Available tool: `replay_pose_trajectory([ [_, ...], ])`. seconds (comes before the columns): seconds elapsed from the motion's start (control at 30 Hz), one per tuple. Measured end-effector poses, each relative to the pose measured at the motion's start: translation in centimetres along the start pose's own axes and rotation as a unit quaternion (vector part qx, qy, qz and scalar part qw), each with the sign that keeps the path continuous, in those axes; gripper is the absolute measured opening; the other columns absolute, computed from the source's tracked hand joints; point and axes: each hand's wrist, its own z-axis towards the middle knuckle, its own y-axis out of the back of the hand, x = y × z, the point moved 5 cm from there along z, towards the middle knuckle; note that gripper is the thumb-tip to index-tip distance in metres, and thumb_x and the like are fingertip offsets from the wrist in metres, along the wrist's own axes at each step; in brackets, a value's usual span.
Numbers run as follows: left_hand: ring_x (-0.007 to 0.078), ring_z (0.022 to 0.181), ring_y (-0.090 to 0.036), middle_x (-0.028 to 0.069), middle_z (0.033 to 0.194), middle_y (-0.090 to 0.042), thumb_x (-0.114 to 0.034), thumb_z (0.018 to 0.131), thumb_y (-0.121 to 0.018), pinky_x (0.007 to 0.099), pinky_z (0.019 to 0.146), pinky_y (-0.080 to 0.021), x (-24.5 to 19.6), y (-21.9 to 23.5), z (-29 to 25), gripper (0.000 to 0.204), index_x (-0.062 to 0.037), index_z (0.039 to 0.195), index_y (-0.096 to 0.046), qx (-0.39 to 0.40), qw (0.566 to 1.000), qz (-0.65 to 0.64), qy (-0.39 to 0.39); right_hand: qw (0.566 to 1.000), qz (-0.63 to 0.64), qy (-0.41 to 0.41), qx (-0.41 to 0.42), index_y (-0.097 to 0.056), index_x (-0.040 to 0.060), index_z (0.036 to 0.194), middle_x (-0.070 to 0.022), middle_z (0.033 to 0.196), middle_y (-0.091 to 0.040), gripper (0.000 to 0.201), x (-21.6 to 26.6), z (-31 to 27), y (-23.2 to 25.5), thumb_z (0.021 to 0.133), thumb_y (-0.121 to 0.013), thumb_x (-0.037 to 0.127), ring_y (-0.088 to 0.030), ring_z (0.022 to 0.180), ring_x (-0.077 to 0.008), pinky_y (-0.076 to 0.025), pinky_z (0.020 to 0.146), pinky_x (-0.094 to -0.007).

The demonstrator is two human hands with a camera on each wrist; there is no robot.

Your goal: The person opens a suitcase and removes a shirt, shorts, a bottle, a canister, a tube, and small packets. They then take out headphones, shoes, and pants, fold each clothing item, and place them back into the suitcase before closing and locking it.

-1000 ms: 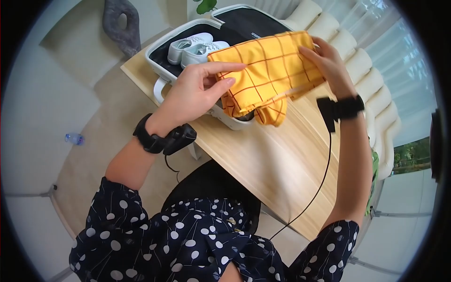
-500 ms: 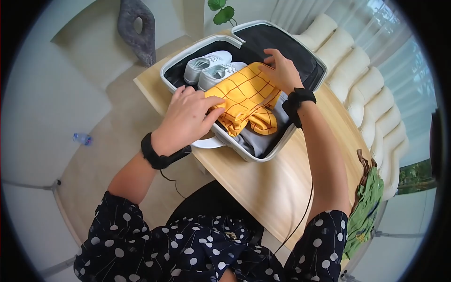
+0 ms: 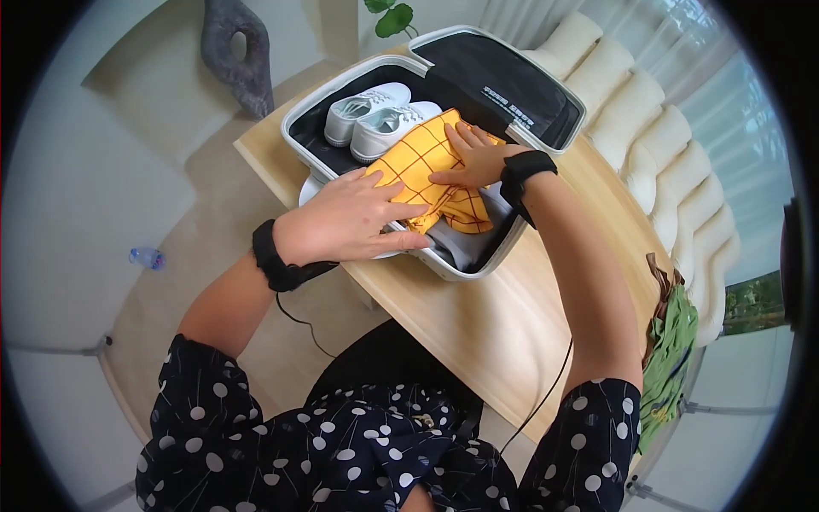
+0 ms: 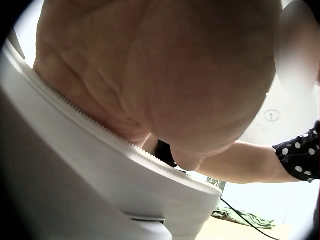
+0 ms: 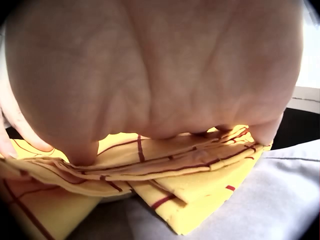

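Observation:
A folded yellow cloth with dark red checks (image 3: 416, 160) lies in an open white suitcase (image 3: 466, 276), on top of a grey cloth (image 3: 461, 246). My right hand (image 3: 480, 162) presses on it with fingers spread; in the right wrist view the fingertips meet the yellow fabric under the palm. My left hand (image 3: 348, 215) reaches over the near rim, fingers extended onto the yellow cloth's near left edge. In the left wrist view its palm (image 4: 160, 65) is right above the zipper edge (image 4: 117, 134). A pair of white lace-up shoes (image 3: 394, 126) sits beside the cloth.
Behind the shoes the dark-lined lid (image 3: 486, 72) lies folded back. The suitcase stands on a wooden table (image 3: 512, 341). Green clothing (image 3: 672, 358) hangs over the right end, and a black cable (image 3: 546, 397) trails from my right arm. A cream padded seat (image 3: 657, 145) borders the far side.
The yellow cloth was held up between both hands, then lowered into the suitcase. Since half a second ago both hands have flattened onto it, the right moving nearer the left.

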Motion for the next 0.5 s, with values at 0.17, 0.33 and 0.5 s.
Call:
replay_pose_trajectory([
  [0.17, 0.0283, 0.097, -0.057, 0.0138, 0.100, -0.064, -0.055, 0.087, -0.049, 0.0405, 0.091, -0.038, -0.2, 0.0, -0.1, 0.054, -0.0087, 0.110, -0.066, -0.044, 0.999, -0.001, 0.007, 0.999, -0.005, 0.013, -0.041, -0.013, 0.0071, 0.147, -0.0164, 0.152, -0.017, 0.101, -0.2, -0.1, 0.2, 0.078, -0.044, 0.074, -0.020, 0.139, -0.0310, -0.023, 0.111, -0.0403],
  [0.33, 0.0276, 0.083, -0.060, 0.0121, 0.080, -0.065, -0.047, 0.086, -0.055, 0.0398, 0.085, -0.040, -2.5, 2.4, -0.9, 0.044, -0.0067, 0.100, -0.067, -0.029, 0.997, 0.064, 0.029, 0.947, 0.218, 0.098, -0.216, -0.040, 0.0053, 0.137, -0.0190, 0.131, -0.051, 0.059, -3.3, -2.3, 2.5, 0.090, -0.055, 0.038, -0.052, 0.117, -0.0286, -0.042, 0.097, -0.0333],
  [0.5, 0.0296, 0.092, -0.059, 0.0127, 0.095, -0.064, -0.025, 0.081, -0.066, 0.0389, 0.082, -0.045, -10.0, 5.8, -1.1, 0.032, -0.0040, 0.105, -0.063, -0.052, 0.997, -0.003, -0.052, 0.845, 0.316, 0.103, -0.419, -0.057, 0.0035, 0.122, -0.0156, 0.118, -0.061, 0.044, -9.0, -9.2, 2.3, 0.089, -0.059, 0.032, -0.059, 0.107, -0.0276, -0.046, 0.092, -0.0345],
])
